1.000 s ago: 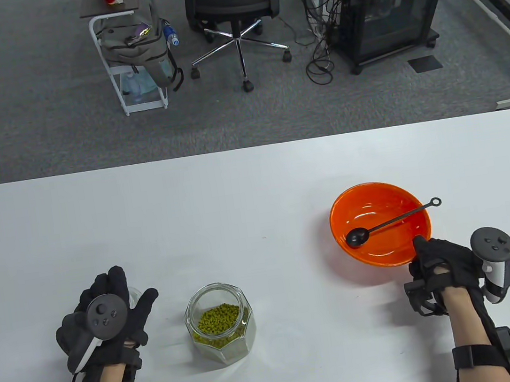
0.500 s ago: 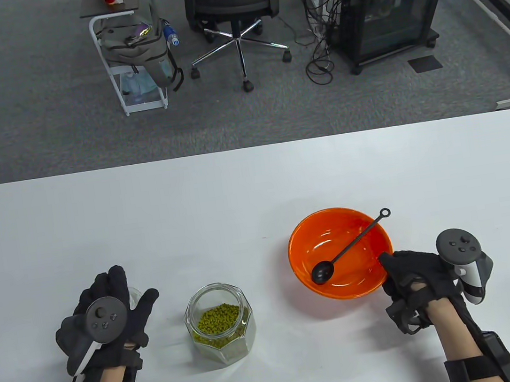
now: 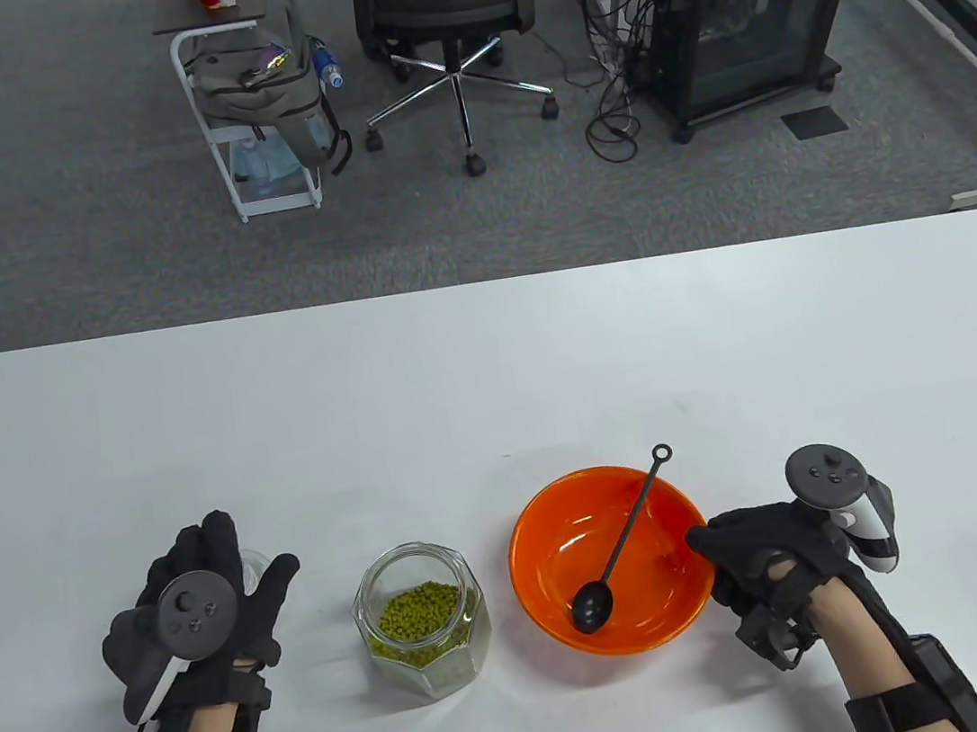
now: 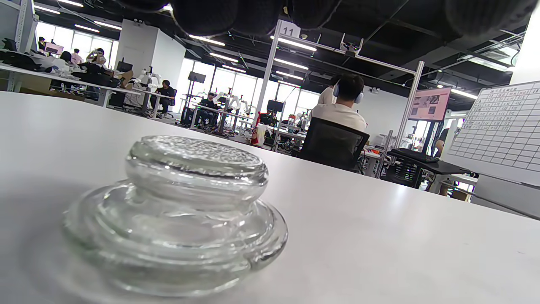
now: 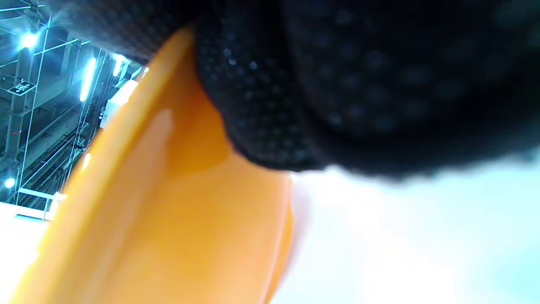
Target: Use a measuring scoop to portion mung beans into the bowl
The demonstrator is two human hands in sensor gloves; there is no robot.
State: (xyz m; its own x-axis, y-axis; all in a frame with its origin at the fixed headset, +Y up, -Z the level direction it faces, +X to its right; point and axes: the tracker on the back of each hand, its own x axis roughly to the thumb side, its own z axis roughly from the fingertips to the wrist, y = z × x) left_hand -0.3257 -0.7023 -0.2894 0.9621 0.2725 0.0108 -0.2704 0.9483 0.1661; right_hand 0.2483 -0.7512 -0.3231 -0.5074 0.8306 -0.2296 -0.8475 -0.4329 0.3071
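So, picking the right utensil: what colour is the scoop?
Black scoop, clearest in the table view.

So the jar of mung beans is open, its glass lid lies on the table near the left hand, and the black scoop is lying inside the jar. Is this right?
Not quite. The black scoop lies in the orange bowl, not in the jar; the table view shows its handle resting over the bowl's far rim. The rest holds: the jar is open and the glass lid lies on the table by the left hand.
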